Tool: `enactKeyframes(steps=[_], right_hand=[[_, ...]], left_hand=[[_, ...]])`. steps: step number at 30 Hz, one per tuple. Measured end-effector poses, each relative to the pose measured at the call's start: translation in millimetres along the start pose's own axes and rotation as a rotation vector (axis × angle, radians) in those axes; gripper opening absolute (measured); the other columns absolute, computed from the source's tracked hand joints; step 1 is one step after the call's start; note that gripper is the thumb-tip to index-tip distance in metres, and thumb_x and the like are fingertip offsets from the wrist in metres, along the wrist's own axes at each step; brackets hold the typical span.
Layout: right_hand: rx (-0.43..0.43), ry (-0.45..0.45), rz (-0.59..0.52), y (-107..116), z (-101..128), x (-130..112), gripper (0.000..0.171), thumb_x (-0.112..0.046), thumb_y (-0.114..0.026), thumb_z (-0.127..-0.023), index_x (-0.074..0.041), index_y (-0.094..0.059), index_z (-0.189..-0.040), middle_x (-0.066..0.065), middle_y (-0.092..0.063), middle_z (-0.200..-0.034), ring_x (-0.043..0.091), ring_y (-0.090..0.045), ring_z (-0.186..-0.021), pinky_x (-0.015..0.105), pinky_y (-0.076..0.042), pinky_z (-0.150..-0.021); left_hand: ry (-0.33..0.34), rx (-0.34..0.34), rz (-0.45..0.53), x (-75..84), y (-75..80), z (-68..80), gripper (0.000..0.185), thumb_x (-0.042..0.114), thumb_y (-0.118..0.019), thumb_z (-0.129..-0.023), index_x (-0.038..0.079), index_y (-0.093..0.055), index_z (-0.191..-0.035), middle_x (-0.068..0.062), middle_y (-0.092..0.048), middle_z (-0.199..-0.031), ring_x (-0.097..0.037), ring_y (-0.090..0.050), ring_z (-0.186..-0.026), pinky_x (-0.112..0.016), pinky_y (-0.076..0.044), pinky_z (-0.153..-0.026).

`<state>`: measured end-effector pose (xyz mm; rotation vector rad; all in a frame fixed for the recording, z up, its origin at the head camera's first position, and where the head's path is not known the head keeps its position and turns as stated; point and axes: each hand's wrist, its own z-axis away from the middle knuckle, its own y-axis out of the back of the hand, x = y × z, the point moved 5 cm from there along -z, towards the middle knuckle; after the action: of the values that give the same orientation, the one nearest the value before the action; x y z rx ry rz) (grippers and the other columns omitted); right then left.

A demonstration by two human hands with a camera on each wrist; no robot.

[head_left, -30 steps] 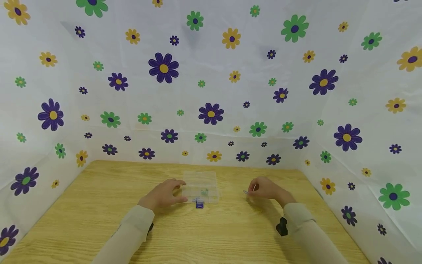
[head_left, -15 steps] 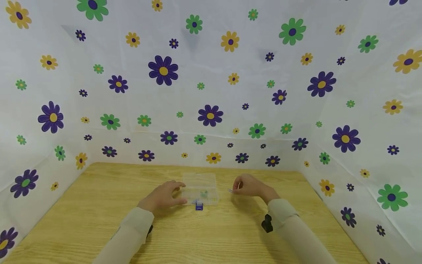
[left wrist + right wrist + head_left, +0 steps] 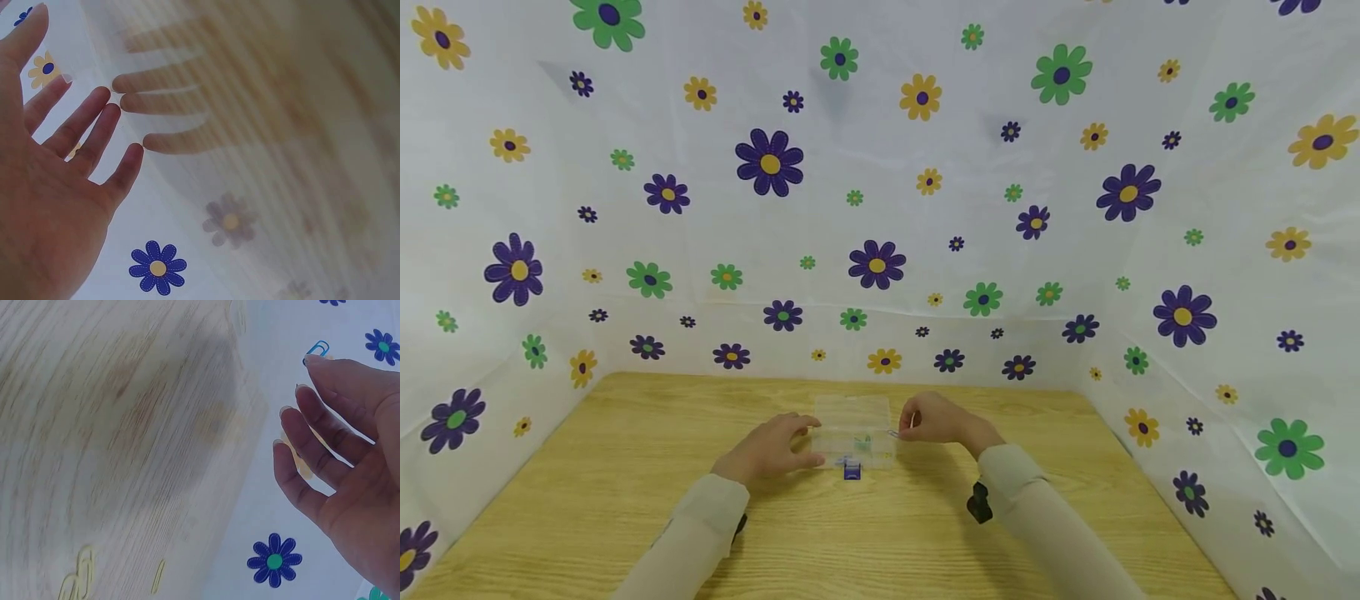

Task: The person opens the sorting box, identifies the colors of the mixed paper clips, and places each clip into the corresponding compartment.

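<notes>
The clear plastic compartment box (image 3: 854,435) sits on the wooden table (image 3: 625,500) at mid-depth, between the two hands, with a small blue clasp (image 3: 852,472) at its near edge. We note a few small coloured items inside it — green ones among them — but they are too small in the head view to identify with certainty.

The left hand (image 3: 771,447) rests at the left side of the box, fingers spread and fairly straight, touching or just beside its wall; it grips nothing. The left wrist view confirms straight, separated fingers (image 3: 94,125).

The right hand (image 3: 934,419) is at the right side of the box, pinching a blue paper clip (image 3: 317,349) at its fingertips; the other fingers are relaxed. In the head view the clip end shows just beside the box's right edge, at or over its rim.

Yellow paper clips (image 3: 78,578) lie on the table in the right wrist view.

Our judgement: sorting of clips into the box is partly done — some items are in, the blue clip is not yet released, and the yellow clips remain outside.
</notes>
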<state>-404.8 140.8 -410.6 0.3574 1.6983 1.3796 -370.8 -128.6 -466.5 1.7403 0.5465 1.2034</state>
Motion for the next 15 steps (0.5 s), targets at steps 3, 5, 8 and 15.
enactKeyframes(steps=[3, 5, 8, 15], right_hand=[[-0.004, 0.006, 0.004, -4, -7, -7, 0.011, -0.014, -0.077, -0.093, -0.009, -0.074, -0.084, -0.001, -0.070, -0.084, 0.006, -0.056, -0.071, 0.017, -0.048, -0.065], [-0.007, 0.010, 0.004, -7, -11, -11, 0.010, -0.013, -0.077, -0.092, -0.009, -0.074, -0.084, 0.000, -0.071, -0.084, 0.006, -0.056, -0.071, 0.017, -0.048, -0.065], [-0.014, 0.019, 0.003, -11, -17, -17, 0.009, -0.013, -0.077, -0.093, -0.009, -0.075, -0.085, -0.001, -0.070, -0.086, 0.006, -0.056, -0.073, 0.017, -0.048, -0.066], [-0.029, 0.048, 0.011, -25, -28, -30, 0.009, -0.012, -0.076, -0.093, -0.010, -0.076, -0.085, 0.001, -0.071, -0.090, 0.007, -0.057, -0.075, 0.019, -0.049, -0.068]], left_hand=[[0.002, 0.003, 0.007, -1.6, -0.4, -0.9, 0.070, 0.053, -0.074, -0.091, 0.011, -0.058, -0.144, -0.016, -0.065, -0.135, -0.035, -0.062, -0.124, -0.058, -0.049, -0.109], [-0.002, 0.007, 0.005, -2.7, -0.7, -1.6, 0.069, 0.053, -0.073, -0.091, 0.010, -0.058, -0.143, -0.015, -0.065, -0.135, -0.034, -0.062, -0.123, -0.057, -0.049, -0.108], [-0.010, 0.012, 0.000, -3.6, -0.9, -2.1, 0.069, 0.053, -0.073, -0.091, 0.010, -0.058, -0.143, -0.015, -0.065, -0.134, -0.034, -0.063, -0.123, -0.057, -0.049, -0.108], [-0.026, 0.010, -0.003, -2.8, -1.1, -2.6, 0.069, 0.053, -0.073, -0.091, 0.008, -0.058, -0.143, -0.016, -0.066, -0.133, -0.035, -0.063, -0.122, -0.058, -0.049, -0.107]])
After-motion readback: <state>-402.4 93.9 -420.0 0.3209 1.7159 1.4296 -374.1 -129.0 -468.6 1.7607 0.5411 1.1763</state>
